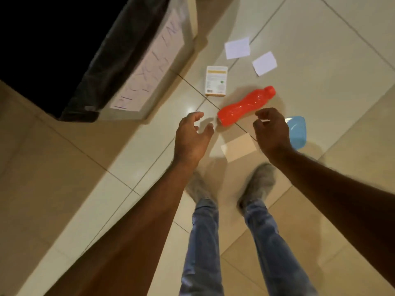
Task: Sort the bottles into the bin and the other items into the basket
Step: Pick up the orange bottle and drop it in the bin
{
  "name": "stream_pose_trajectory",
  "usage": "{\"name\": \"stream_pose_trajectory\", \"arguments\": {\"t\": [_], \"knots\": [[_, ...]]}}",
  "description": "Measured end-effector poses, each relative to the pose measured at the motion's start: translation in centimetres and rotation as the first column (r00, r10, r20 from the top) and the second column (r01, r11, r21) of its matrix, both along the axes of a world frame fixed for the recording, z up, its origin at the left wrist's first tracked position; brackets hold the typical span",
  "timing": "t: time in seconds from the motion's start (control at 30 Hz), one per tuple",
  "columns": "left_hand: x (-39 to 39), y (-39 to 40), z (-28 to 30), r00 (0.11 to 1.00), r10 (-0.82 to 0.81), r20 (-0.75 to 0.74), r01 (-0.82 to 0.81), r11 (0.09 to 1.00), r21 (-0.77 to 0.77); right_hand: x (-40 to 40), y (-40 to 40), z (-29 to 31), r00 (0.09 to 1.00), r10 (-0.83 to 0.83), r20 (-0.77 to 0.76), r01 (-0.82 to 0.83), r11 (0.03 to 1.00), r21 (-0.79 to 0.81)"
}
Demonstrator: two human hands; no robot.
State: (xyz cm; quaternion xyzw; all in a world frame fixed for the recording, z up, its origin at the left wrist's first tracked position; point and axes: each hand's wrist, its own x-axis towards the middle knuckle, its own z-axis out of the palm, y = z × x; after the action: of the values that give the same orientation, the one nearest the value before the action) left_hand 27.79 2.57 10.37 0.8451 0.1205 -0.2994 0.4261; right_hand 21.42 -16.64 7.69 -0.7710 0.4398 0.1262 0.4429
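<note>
A red plastic bottle lies on its side on the tiled floor, cap pointing up-right. My left hand hovers just left of its base, fingers curled apart and empty. My right hand hangs over the bottle's lower right, fingers loosely bent, nothing in it. The bin, lined with a black bag and carrying a handwritten paper label, stands at the upper left. A small white and orange box lies beyond the bottle. A blue plastic container peeks out behind my right hand.
Two white paper slips lie farther off, and a beige paper lies near my feet. My legs in jeans and grey shoes stand below the hands. No basket is in view.
</note>
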Motion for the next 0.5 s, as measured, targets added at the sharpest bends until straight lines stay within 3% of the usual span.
{"name": "stream_pose_trajectory", "arguments": {"t": [0.23,0.5], "knots": [[-0.4,-5.4,-9.6,0.986,-0.141,-0.089,0.146,0.987,0.061,-0.7,-5.4,-8.3,0.972,-0.162,-0.168,0.17,0.985,0.034],[2.0,-9.5,-22.6,0.955,-0.296,-0.033,0.297,0.947,0.118,2.1,-7.7,-18.6,0.935,-0.259,-0.242,0.308,0.933,0.189]]}}
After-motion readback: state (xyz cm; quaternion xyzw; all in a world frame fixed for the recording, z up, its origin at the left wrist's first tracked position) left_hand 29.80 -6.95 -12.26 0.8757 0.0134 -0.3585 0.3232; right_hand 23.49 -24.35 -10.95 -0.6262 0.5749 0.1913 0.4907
